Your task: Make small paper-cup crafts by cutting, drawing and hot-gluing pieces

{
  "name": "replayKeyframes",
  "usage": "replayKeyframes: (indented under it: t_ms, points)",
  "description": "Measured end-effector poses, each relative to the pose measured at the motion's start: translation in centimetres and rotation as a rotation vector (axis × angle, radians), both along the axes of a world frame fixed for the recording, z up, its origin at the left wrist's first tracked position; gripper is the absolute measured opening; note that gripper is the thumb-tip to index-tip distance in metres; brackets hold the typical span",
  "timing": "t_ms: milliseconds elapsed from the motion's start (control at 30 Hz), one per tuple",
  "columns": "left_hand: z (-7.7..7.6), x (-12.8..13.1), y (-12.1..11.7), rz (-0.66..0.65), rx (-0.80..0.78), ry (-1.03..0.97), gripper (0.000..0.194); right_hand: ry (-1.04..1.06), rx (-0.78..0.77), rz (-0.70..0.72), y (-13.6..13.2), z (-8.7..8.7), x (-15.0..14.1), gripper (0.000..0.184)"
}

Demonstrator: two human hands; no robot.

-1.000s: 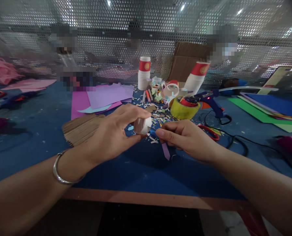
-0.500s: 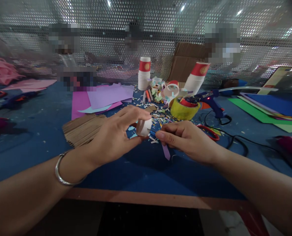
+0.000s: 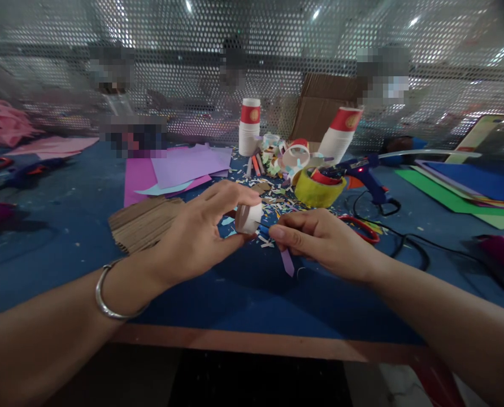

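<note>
Held between the thumb and fingers of my left hand (image 3: 201, 232) is a small white paper cup (image 3: 249, 218), tilted with its round base towards my right hand. My right hand (image 3: 315, 240) is closed in a pinch on a thin dark stick (image 3: 262, 224). The stick's far end meets the cup's base; whether it goes through I cannot tell. Below my right fingers a purple paper strip (image 3: 287, 263) with a pointed end shows against the blue table (image 3: 243, 305). Corrugated cardboard (image 3: 146, 223) lies partly behind my left wrist.
Paper scraps (image 3: 273, 195) litter the middle. Behind stand two stacks of paper cups (image 3: 249, 135) (image 3: 338, 135). A yellow tape roll (image 3: 320, 189), a blue glue gun (image 3: 368, 178) with a cable and red-handled scissors (image 3: 364, 229) are at right. Coloured sheets (image 3: 192, 164) lie left; more (image 3: 468, 186) lie right.
</note>
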State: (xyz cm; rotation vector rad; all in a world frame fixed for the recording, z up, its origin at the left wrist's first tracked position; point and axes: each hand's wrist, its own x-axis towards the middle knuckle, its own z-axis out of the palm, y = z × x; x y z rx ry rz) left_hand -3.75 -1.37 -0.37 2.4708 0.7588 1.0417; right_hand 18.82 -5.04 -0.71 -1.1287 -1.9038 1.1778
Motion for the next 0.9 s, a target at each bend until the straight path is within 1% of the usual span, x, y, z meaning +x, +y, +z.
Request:
replayKeyframes:
  t_ms: [133, 200, 367, 433, 500, 533, 600, 667, 800, 900]
  points:
    - [-0.2, 0.1, 0.2, 0.0, -0.121, -0.052, 0.038, -0.022, -0.011, 0.002, 0.0, 0.2, 0.2, 0.048]
    - [-0.2, 0.0, 0.4, -0.005, -0.183, -0.064, 0.038, -0.065, 0.012, -0.016, 0.0, 0.4, 0.2, 0.049]
    - [0.2, -0.2, 0.9, -0.041, -0.366, -0.025, 0.041, -0.154, 0.191, -0.175, -0.4, 0.5, 0.1, 0.046]
    - [0.5, -0.1, 0.8, -0.062, -0.424, 0.027, 0.034, -0.155, 0.246, -0.216, -0.6, 0.4, 0.0, 0.041]
    - [0.8, 0.1, 0.5, -0.064, -0.438, 0.103, 0.021, -0.158, 0.295, -0.228, -0.7, 0.3, -0.1, 0.035]
    - [0.9, 0.2, 0.3, -0.057, -0.429, 0.143, 0.018, -0.166, 0.316, -0.229, -0.7, 0.2, -0.2, 0.032]
    - [1.0, 0.4, -0.1, -0.046, -0.397, 0.206, 0.023, -0.182, 0.343, -0.219, -0.7, 0.1, -0.3, 0.03]
    - [1.0, 0.4, -0.4, -0.052, -0.378, 0.244, 0.027, -0.183, 0.34, -0.193, -0.6, -0.1, -0.3, 0.027]
    - [0.9, 0.4, -0.7, -0.062, -0.373, 0.276, 0.023, -0.169, 0.312, -0.152, -0.5, -0.5, -0.4, 0.02]
    - [1.0, 0.4, -0.7, -0.063, -0.415, 0.3, 0.022, -0.142, 0.266, -0.12, -0.5, -0.6, -0.6, 0.02]
